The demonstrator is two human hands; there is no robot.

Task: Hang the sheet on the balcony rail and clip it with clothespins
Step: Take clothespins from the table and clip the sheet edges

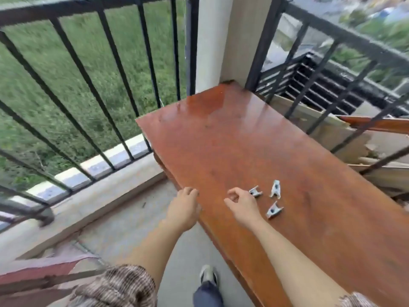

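So you've got three small pale clothespins (275, 189) lying loose in a little triangle on the reddish-brown surface (221, 140), towards the end nearest you. They're close together but not touching, and each one's flat on its side with the legs splayed. The balcony rail (88, 5) is black metal with thin upright bars, running along your left side.

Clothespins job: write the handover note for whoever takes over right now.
Left hand: empty, loosely curled at the table edge.
Right hand: empty, loosely curled over the table, just beside the three clothespins lying there.
Balcony rail: nothing hangs on the part in view; no sheet visible.
Done: nothing that shows.
Left: fetch the sheet, hang it, clip it.
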